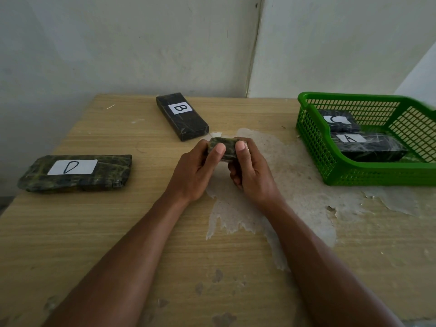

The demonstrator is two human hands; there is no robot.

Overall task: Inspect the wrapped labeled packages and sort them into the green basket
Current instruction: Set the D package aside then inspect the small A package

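package [228, 147] pinched between left hand [193, 172] and right hand [251, 175], each grip grasping it.

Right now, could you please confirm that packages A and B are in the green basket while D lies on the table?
Not quite: the head view shows A and C in the basket. B lies on the table, and so does D, as you said.

Dim, flat, slightly hazy daylight. Soft faint shadow on the table [106, 220] just beneath the fingers [219, 150]. Brighter wall [420, 74] far up-right of them. Wide-angle bowing outward from the fingers; basket [354, 95] rim smeared at right.
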